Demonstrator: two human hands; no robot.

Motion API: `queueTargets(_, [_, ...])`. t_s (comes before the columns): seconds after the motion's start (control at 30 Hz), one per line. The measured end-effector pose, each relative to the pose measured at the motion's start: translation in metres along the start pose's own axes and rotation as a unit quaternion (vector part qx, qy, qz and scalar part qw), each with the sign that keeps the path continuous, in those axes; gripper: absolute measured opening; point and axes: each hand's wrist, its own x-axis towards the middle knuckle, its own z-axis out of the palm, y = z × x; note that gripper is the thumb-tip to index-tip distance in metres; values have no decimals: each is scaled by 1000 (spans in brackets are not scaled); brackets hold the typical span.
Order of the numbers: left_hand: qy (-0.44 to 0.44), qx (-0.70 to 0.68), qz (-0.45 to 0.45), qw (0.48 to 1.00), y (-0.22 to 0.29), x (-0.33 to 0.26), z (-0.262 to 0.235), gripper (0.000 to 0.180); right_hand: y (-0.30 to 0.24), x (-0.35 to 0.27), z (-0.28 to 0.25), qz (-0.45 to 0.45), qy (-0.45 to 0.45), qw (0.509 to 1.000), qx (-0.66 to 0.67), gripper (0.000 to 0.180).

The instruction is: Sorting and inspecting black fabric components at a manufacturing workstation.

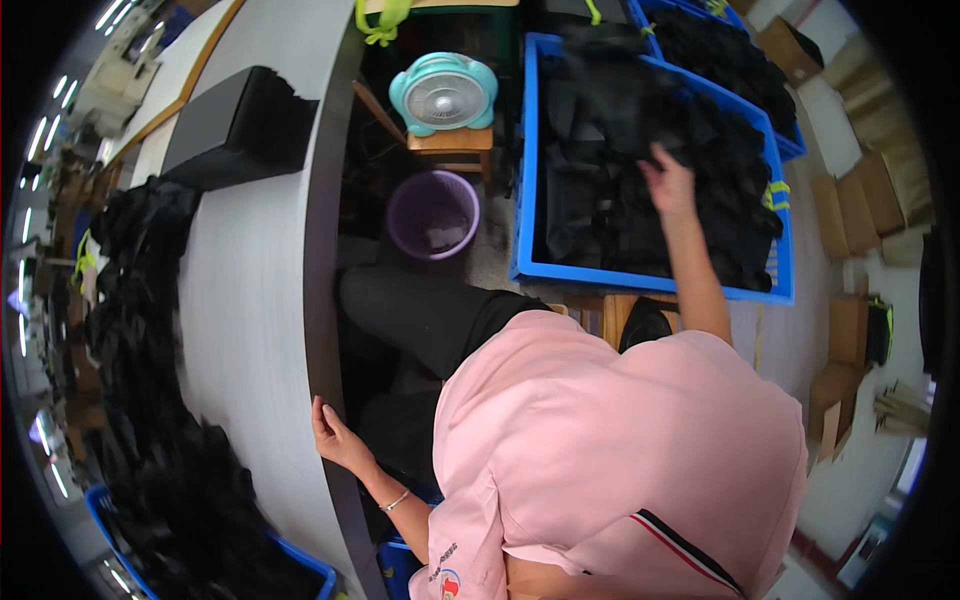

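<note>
My right hand (670, 182) is stretched out over a large blue plastic crate (640, 277), its fingers apart and holding nothing that I can see. Dark pieces of black fabric (600, 205) fill this crate. Just beyond the fingers, one black piece (612, 85) is smeared by motion, apart from the hand. At the edge of the long grey table (240, 340), my left hand (340, 440) rests with loosely bent fingers, and nothing shows in it. A bracelet circles the left wrist.
A stack of black sheets (235, 130) stands on the table, and a long heap of black fabric (140, 300) runs along its far side. A turquoise fan (443, 95) sits on a wooden stool above a purple bin (400, 225). Cardboard boxes (868, 205) line the right.
</note>
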Motion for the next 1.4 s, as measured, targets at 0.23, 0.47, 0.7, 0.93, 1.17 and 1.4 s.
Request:
queueTargets(0.23, [14, -76, -63, 995, -25, -16, 11, 25, -118, 141, -141, -96, 277, 938, -187, 56])
queueTargets(0.47, [124, -111, -77, 983, -4, -46, -24, 19, 127, 5, 2, -93, -34, 913, -395, 50])
queueTargets(0.7, [196, -65, -40, 978, 5, 11, -56, 19, 208, -209, 147, -192, -518, 715, -428, 35])
queueTargets(0.93, [380, -58, 28, 923, -8, 136, -115, 29, 214, -279, 201, -344, -670, 469, -462, 44])
queueTargets(1.17, [489, 155, 68, 856, -3, 241, -159, 37, 216, -284, 231, -307, -677, 465, -481, 30])
queueTargets(1.4, [252, -190, 45, 948, 18, 223, -103, 18, 212, -320, 273, -283, -723, 524, -349, 26])
